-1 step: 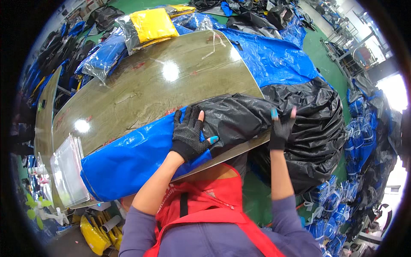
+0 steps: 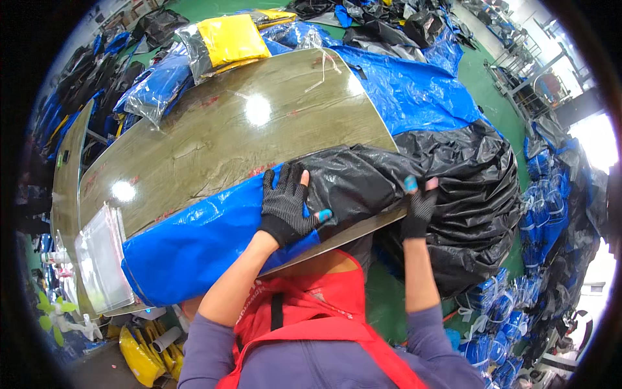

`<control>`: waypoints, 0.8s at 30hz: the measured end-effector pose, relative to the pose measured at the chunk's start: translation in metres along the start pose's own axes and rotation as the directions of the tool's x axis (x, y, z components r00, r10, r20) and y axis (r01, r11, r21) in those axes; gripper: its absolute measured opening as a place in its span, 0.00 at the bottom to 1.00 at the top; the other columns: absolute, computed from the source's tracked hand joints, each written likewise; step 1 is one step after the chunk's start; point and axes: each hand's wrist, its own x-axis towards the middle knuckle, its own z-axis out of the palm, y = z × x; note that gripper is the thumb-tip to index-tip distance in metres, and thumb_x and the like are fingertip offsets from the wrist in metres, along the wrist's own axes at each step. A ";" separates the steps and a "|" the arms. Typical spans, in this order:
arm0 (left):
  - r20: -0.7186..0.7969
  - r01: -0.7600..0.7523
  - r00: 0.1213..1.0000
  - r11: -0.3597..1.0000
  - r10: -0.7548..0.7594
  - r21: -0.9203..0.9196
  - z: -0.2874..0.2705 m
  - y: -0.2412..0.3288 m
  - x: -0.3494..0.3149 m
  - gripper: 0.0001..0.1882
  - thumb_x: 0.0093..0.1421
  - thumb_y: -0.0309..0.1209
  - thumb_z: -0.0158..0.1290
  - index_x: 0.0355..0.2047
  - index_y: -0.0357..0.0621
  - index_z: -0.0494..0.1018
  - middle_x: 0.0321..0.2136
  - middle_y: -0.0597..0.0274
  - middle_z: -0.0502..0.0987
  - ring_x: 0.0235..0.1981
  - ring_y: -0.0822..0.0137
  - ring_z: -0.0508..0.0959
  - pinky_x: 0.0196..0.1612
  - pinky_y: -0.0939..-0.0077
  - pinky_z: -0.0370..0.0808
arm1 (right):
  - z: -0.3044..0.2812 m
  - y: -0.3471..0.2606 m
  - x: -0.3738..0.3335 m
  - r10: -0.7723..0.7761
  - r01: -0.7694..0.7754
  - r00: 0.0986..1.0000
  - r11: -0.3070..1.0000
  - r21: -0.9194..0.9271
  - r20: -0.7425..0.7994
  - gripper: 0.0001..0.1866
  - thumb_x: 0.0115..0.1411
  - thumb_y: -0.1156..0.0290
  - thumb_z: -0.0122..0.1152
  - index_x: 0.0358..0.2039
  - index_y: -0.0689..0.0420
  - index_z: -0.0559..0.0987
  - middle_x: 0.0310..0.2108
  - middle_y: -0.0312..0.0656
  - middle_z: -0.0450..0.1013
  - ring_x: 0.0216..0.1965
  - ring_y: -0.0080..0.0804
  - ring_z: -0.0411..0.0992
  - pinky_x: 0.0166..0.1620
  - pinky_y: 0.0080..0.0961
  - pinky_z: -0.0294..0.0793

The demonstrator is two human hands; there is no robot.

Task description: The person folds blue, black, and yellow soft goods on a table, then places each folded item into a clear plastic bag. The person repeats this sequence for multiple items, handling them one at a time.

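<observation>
A folded sheet, blue on its left part (image 2: pixel 194 243) and glossy black on its right part (image 2: pixel 353 178), lies along the near edge of a brown-green table (image 2: pixel 259 136). My left hand (image 2: pixel 286 204), in a black dotted glove with bare fingertips, presses flat on it where blue meets black, fingers spread; the thumb has blue tape. My right hand (image 2: pixel 419 206), gloved alike, is against the black material at the table's right corner, its taped thumb and forefinger apart. The other right fingers look partly bent and are hard to make out.
A crumpled black heap (image 2: pixel 466 201) bulges off the table's right end, below a blue sheet (image 2: pixel 414 87). Clear plastic bags (image 2: pixel 103 259) lie at the left end. A yellow packed bundle (image 2: pixel 233 39) sits on the far edge. Tied blue bundles (image 2: pixel 499 324) stand at right.
My right hand has moved a little toward me and left, its fingers more bent. The black sheet's edge near it has shifted slightly. My left hand stays in place.
</observation>
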 end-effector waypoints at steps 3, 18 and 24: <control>-0.045 -0.081 0.996 0.997 0.081 -0.005 0.010 0.006 -0.003 0.53 0.51 0.65 0.50 0.65 0.36 0.54 0.65 0.40 0.54 0.68 0.45 0.48 0.67 0.41 0.33 | 0.004 -0.003 -0.033 0.110 -0.070 0.992 0.896 0.439 -0.065 0.25 0.56 0.71 0.67 0.53 0.56 0.70 0.43 0.40 0.74 0.36 0.33 0.73 0.39 0.30 0.76; 0.410 -0.174 0.730 0.729 0.546 -0.662 -0.097 -0.011 -0.127 0.39 0.58 0.55 0.51 0.62 0.40 0.61 0.62 0.44 0.62 0.66 0.47 0.56 0.68 0.59 0.49 | 0.126 -0.037 -0.165 0.097 0.947 0.110 0.292 -0.134 0.989 0.45 0.41 0.47 0.65 0.64 0.37 0.64 0.67 0.57 0.50 0.68 0.65 0.43 0.62 0.71 0.34; 0.181 0.030 0.983 0.997 -0.041 0.064 -0.072 -0.061 -0.104 0.37 0.58 0.51 0.47 0.63 0.45 0.58 0.65 0.49 0.57 0.64 0.37 0.54 0.64 0.33 0.41 | 0.128 -0.027 -0.141 -0.330 0.755 0.456 0.635 -0.163 0.826 0.32 0.56 0.46 0.53 0.53 0.59 0.71 0.55 0.56 0.66 0.57 0.54 0.63 0.61 0.47 0.57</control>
